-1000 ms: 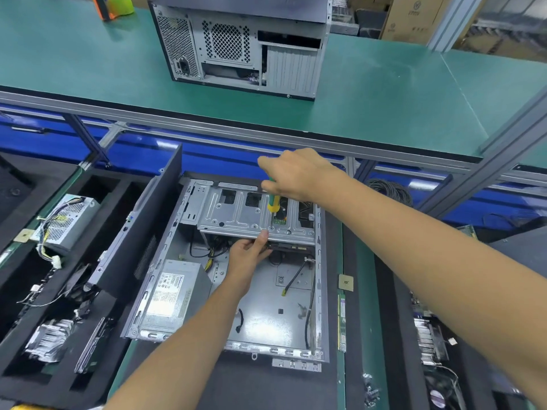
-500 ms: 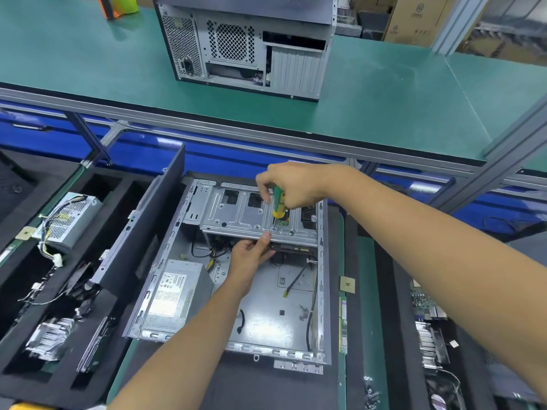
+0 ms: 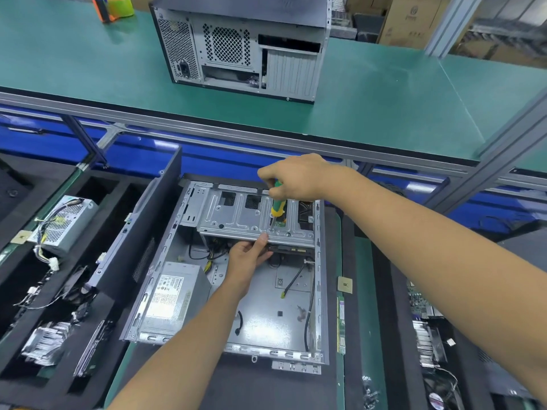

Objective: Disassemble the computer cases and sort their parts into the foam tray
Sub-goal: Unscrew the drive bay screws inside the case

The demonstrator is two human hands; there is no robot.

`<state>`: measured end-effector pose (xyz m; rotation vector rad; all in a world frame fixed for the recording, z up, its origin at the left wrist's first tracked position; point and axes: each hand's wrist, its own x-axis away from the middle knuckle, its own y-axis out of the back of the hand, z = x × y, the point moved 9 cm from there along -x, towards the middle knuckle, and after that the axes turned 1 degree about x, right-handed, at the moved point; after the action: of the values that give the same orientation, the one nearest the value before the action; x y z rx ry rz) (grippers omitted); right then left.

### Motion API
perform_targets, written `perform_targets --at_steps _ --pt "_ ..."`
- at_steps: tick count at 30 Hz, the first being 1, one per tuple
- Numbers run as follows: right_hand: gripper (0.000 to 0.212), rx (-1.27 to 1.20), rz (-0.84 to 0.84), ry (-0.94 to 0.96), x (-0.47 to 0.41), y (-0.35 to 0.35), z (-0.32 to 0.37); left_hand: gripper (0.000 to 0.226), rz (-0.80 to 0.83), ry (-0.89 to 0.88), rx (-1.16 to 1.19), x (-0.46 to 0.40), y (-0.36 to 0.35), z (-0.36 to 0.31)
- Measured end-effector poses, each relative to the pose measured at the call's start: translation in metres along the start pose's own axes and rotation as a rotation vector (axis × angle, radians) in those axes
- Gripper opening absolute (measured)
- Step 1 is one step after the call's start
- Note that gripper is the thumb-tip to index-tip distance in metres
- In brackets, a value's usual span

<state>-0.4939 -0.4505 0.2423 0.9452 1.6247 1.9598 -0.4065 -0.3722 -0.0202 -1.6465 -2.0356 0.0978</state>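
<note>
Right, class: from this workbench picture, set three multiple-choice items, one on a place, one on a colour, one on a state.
1. Where does the closed grey computer tower stand?
A on the green upper bench
B in the foam tray
C on the floor

2. What colours is the screwdriver handle?
A red and black
B green and yellow
C blue and white

3. What is the right hand doing?
A resting flat on the bench
B hanging idle
C gripping the screwdriver

Answers: 1 A, the tower sits on the green bench surface beyond the open silver case. 2 B, a green grip with a yellow end. 3 C, its fingers curl round the handle above the drive cage.
</note>
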Motion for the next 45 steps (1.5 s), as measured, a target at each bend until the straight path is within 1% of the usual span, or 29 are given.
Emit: perform_targets --at_steps 2,4,7,9,11,14,16,17,19,22,23,24,27,29,30,31,33,34,36,38,40,43,45 --pt "0.011 -0.097 0.000 -0.023 -0.002 -0.003 -0.004 0.036 0.007 0.003 0.003 0.000 -0.001 -0.001" --pt "0.021 -0.149 0.016 -0.023 -0.004 -0.009 -0.004 0.033 0.015 0.000 0.005 0.000 -0.002 -0.001" --pt "0.028 -0.195 0.009 -0.019 -0.004 -0.012 -0.004 0.036 0.021 -0.003 0.009 0.000 -0.002 -0.001" --pt "0.023 -0.209 0.000 -0.005 -0.001 -0.010 -0.004 0.043 0.012 -0.001 0.014 -0.001 -0.001 0.000" --pt "0.013 -0.119 -0.008 0.014 0.001 -0.008 -0.001 0.051 0.001 -0.002 0.005 -0.001 0.001 0.000" --pt "0.015 0.215 -0.040 -0.035 0.002 -0.001 0.003 0.056 -0.001 -0.005 -0.002 -0.001 0.001 0.000" --pt "0.015 0.310 -0.064 -0.052 0.001 0.003 0.006 0.055 0.004 -0.007 -0.001 -0.001 0.001 -0.001" --pt "0.014 0.295 -0.059 -0.049 0.000 0.002 0.008 0.057 0.005 -0.009 -0.002 0.000 0.001 -0.001" --pt "0.012 0.167 -0.045 -0.020 -0.002 0.002 0.009 0.061 0.005 -0.009 -0.006 0.000 0.001 -0.001" --pt "0.006 -0.066 -0.047 -0.015 -0.002 0.005 0.008 0.049 0.011 -0.008 -0.010 0.000 0.001 -0.002" --pt "0.008 -0.144 -0.042 -0.017 -0.003 0.005 0.008 0.045 0.014 -0.006 -0.007 0.001 0.000 -0.002" --pt "0.015 -0.187 -0.029 -0.014 -0.003 0.003 0.009 0.043 0.017 -0.008 -0.004 0.001 0.000 -0.002" --pt "0.029 -0.225 0.035 -0.025 -0.005 -0.003 0.010 0.044 0.016 -0.008 -0.017 0.001 -0.001 -0.002" --pt "0.032 -0.248 0.074 -0.021 -0.004 -0.005 0.010 0.044 0.018 -0.006 -0.017 0.000 -0.001 -0.001" --pt "0.027 -0.199 0.075 -0.023 -0.004 -0.005 0.011 0.044 0.019 -0.008 -0.015 0.000 -0.001 -0.001" --pt "0.021 -0.075 0.056 -0.030 -0.004 -0.002 0.012 0.044 0.020 -0.011 -0.014 0.001 -0.001 -0.002" --pt "0.024 0.302 -0.006 -0.058 -0.004 0.005 0.015 0.045 0.024 -0.011 -0.020 0.000 -0.001 -0.002" --pt "0.025 0.404 -0.032 -0.062 -0.004 0.008 0.019 0.046 0.025 -0.010 -0.025 0.000 -0.001 -0.001" --pt "0.024 0.448 -0.069 -0.029 -0.006 0.009 0.026 0.049 0.021 -0.011 -0.034 0.000 0.000 -0.001" --pt "0.020 0.380 -0.064 0.002 -0.009 0.009 0.026 0.050 0.019 -0.012 -0.030 0.000 0.000 -0.001" --pt "0.018 0.234 -0.054 0.015 -0.011 0.011 0.023 0.046 0.028 -0.013 -0.026 0.000 -0.001 -0.002" --pt "0.019 0.072 -0.058 -0.017 -0.013 0.011 0.017 0.041 0.042 -0.016 -0.034 0.000 -0.002 -0.003" --pt "0.016 -0.037 -0.029 -0.041 -0.014 0.007 0.014 0.038 0.043 -0.015 -0.027 0.001 -0.002 -0.004"
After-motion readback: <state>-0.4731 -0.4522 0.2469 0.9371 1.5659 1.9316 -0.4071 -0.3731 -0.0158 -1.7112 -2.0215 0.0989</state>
